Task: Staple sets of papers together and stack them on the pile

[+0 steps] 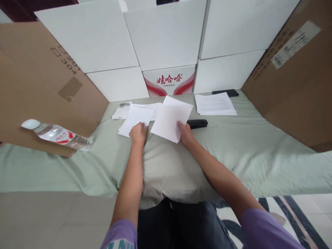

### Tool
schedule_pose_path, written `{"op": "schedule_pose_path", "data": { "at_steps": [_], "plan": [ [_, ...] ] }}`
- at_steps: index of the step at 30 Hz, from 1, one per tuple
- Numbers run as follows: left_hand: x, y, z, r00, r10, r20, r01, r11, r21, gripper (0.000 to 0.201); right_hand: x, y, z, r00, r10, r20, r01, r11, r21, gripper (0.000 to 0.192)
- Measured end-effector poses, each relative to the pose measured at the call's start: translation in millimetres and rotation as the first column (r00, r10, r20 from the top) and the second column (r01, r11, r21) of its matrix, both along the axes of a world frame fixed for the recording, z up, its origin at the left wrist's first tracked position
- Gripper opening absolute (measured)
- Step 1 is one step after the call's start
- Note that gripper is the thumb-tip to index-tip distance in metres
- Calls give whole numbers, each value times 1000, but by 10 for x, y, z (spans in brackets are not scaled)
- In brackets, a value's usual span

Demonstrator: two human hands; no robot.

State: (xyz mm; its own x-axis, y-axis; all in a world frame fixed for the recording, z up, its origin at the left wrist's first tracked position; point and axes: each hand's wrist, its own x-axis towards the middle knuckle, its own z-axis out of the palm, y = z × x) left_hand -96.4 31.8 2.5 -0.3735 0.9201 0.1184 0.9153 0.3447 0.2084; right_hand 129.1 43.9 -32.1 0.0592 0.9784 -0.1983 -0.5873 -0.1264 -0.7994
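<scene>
My left hand (138, 133) grips the near edge of a white sheet of paper (136, 119) that lies on the pale green cloth (233, 145). My right hand (185, 133) holds another white sheet (171, 118) by its near right corner, lifted slightly and tilted. A black stapler (197, 123) lies just right of my right hand, partly behind the sheet. More loose papers (149, 106) lie behind the two sheets.
A stack of printed pages (215, 104) and a black phone (225, 92) lie at the back right. A small bag with dark clips (121, 110) sits at the back left. A water bottle (58, 134) lies at left. White boxes (166, 38) and brown cardboard (298, 79) wall the area.
</scene>
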Motion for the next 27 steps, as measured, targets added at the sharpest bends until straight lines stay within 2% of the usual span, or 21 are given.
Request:
{"op": "schedule_pose_path", "data": {
  "at_steps": [8, 14, 17, 20, 23, 25, 27],
  "plan": [
    [22, 30, -4, 1000, -14, 24, 13, 1000, 26, 39, -11, -2, -16, 1000, -13, 8, 13, 1000, 14, 32],
    [103, 40, -17, 998, -38, -45, 39, 999, 25, 36, -3, 1, -19, 1000, 4, 8, -4, 1000, 24, 33],
    [130, 50, -8, 999, -16, -38, 20, 995, 101, 37, 0, 6, -29, 1000, 1, 21, -1, 1000, 24, 34],
    [93, 20, 59, 996, 79, 47, -88, 972, 219, 38, -1, 6, -40, 999, 1, 34, -2, 999, 32, 36],
    [26, -69, 166, 977, 118, 179, -185, 889, 419, 34, -2, 0, -45, 999, 27, 47, -29, 998, 50, 39],
    [2, -125, 215, 953, 16, 302, -202, 776, 598, 30, -3, -8, -42, 997, 51, 51, -55, 996, 67, 41],
    [6, -142, 216, 885, -168, 434, -229, 654, 721, 31, -4, -19, -33, 996, 68, 50, -72, 995, 75, 43]
  ]
}}
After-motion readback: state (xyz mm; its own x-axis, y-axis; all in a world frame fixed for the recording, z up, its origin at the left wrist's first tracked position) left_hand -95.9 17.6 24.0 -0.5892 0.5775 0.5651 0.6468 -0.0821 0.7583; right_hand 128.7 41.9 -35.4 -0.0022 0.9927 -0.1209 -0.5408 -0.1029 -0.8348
